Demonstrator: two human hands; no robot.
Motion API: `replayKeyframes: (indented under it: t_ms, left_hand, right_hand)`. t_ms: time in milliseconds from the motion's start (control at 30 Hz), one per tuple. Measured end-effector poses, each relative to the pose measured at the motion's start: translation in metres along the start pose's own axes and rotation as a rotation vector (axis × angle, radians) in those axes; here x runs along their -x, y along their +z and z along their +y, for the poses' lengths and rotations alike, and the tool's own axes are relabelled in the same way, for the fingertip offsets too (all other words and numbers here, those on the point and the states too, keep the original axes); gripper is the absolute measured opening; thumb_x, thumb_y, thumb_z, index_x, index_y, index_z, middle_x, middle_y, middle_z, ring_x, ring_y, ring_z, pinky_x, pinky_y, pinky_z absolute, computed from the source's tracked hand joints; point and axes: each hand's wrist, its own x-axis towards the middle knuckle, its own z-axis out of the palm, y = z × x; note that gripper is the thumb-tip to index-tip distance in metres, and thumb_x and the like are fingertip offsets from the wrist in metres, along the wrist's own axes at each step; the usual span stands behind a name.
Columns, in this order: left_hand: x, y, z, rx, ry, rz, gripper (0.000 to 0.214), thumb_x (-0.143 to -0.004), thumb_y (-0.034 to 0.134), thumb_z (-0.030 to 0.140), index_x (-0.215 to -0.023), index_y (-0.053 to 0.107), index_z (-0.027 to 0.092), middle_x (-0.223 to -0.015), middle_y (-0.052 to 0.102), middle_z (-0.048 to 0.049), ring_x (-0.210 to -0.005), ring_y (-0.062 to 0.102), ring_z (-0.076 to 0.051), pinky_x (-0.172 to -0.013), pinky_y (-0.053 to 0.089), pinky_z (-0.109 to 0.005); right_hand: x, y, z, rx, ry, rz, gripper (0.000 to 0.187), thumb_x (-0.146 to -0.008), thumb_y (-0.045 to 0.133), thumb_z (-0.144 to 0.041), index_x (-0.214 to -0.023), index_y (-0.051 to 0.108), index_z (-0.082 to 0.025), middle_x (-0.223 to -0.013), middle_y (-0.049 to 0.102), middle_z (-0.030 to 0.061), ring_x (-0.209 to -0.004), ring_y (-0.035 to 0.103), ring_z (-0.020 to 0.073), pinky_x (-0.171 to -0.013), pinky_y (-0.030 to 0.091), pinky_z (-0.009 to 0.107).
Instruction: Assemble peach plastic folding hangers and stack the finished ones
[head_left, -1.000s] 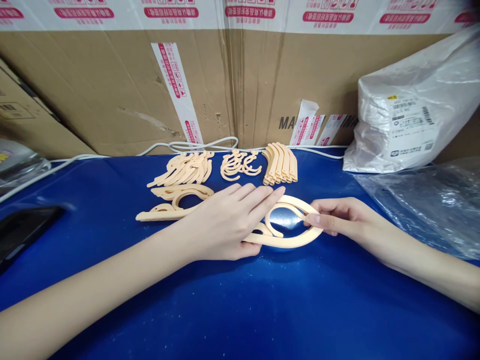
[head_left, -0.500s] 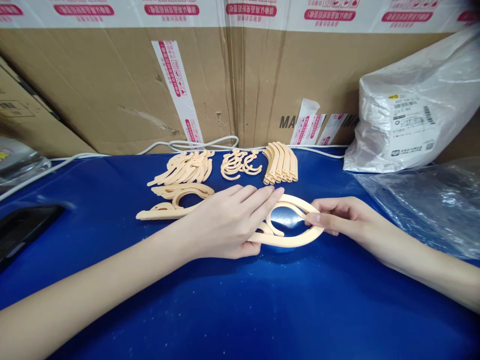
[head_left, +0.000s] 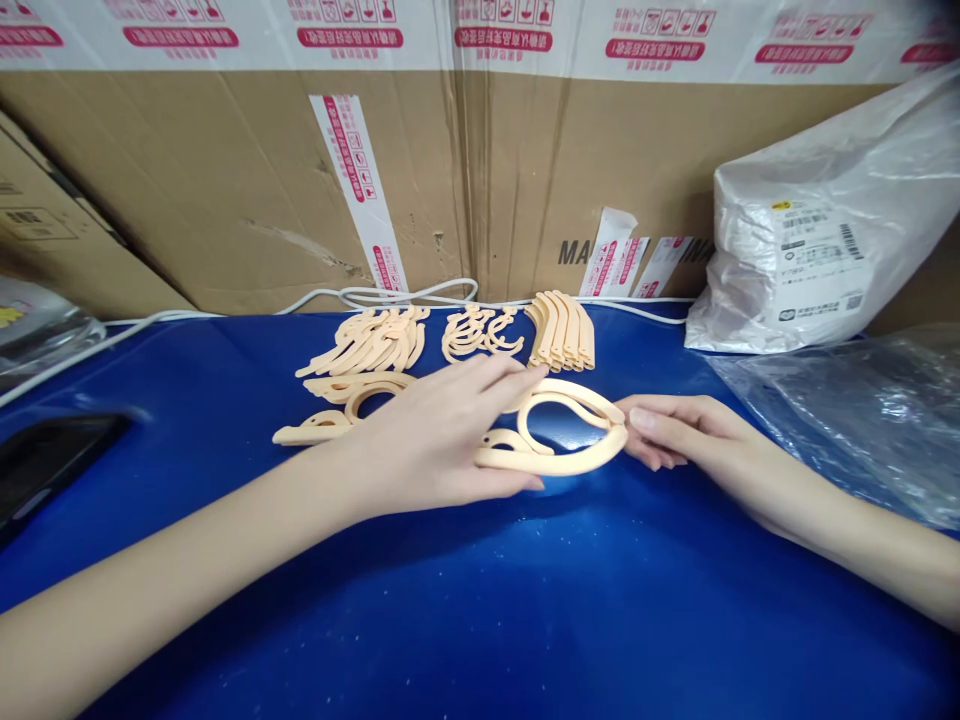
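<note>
Dark slab [head_left: 64, 470]: flat at the left edge of the blue bench [head_left: 480, 620], well apart from the work.
Laid looped pieces [head_left: 311, 436]: cream, just left of the bench's middle; their right end is hidden behind the left hand, so I cannot tell how many.
Curved strips [head_left: 364, 342]: a fanned pile towards the far edge.
Left hand [head_left: 431, 435]: grasping the held piece from its left end, fingers over its far side, thumb at its near side.
Small hooks [head_left: 466, 335]: a loose heap near the far edge, right of the strips.
Held piece [head_left: 559, 463]: cream, with a round loop inside two curved arms that meet at the right, over the bench's middle.
Bowed bars [head_left: 566, 335]: a neat row beyond it, near the far edge.
Right hand [head_left: 691, 428]: bent fingers at the held piece's pointed end; I cannot tell whether they pinch it.
Step in hand: apparently steadying or adjusting this piece between both hands.
Next move calls for: probably a firm left grip and exact right fingertips at the point.
White bag [head_left: 795, 230]: at the far right corner.
</note>
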Motion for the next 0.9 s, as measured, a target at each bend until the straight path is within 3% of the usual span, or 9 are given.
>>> replayKeyframes:
  t_ms: [167, 300, 400, 600, 900]
  left_hand:
    - [0.018, -0.032, -0.017, 0.106, -0.252, -0.053, 0.066, -0.078, 0.066, 0.050, -0.133, 0.044, 0.022, -0.128, 0.055, -0.0086, -0.115, 0.053, -0.027, -0.093, 0.048, -0.041]
    - [0.051, -0.055, -0.037, 0.183, -0.542, -0.146, 0.063, -0.077, 0.067, 0.049, -0.131, 0.042, 0.027, -0.132, 0.052, -0.0021, -0.115, 0.054, -0.022, -0.091, 0.050, -0.034]
    - [0.074, -0.063, -0.052, 0.102, -0.638, -0.161, 0.075, -0.071, 0.069, 0.058, -0.132, 0.041, 0.026, -0.132, 0.053, -0.0012, -0.114, 0.055, -0.023, -0.097, 0.046, -0.035]
    - [0.092, -0.059, -0.073, 0.105, -0.685, -0.121, 0.072, -0.072, 0.061, 0.062, -0.132, 0.046, 0.025, -0.135, 0.052, -0.0037, -0.120, 0.051, -0.026, -0.107, 0.037, -0.044]
    - [0.100, -0.044, -0.075, 0.076, -0.607, -0.072, 0.078, -0.069, 0.059, 0.072, -0.133, 0.049, 0.027, -0.137, 0.051, -0.0023, -0.123, 0.051, -0.027, -0.109, 0.037, -0.043]
  right_hand:
    - [-0.003, -0.006, 0.002, 0.134, -0.049, 0.080, 0.037, -0.090, 0.051, -0.052, -0.102, 0.067, -0.021, -0.064, 0.053, -0.0020, -0.061, 0.050, 0.0125, -0.057, 0.038, 0.026]
    - [-0.004, -0.009, 0.005, 0.340, -0.127, 0.058, 0.033, -0.088, 0.053, -0.051, -0.101, 0.067, -0.024, -0.079, 0.064, 0.0010, -0.071, 0.059, 0.0162, -0.061, 0.044, 0.028]
    - [-0.004, -0.010, 0.007, 0.487, -0.239, 0.033, 0.025, -0.091, 0.052, -0.044, -0.101, 0.066, -0.026, -0.093, 0.065, 0.0017, -0.083, 0.060, 0.0174, -0.068, 0.046, 0.030]
    - [-0.009, -0.007, 0.011, 0.658, -0.424, 0.010, 0.018, -0.093, 0.051, -0.034, -0.101, 0.063, -0.024, -0.108, 0.060, 0.0046, -0.103, 0.055, 0.0192, -0.090, 0.044, 0.036]
    - [-0.012, -0.004, 0.018, 0.745, -0.473, -0.007, 0.020, -0.093, 0.050, -0.032, -0.107, 0.061, -0.023, -0.113, 0.055, 0.0070, -0.106, 0.053, 0.0211, -0.092, 0.044, 0.038]
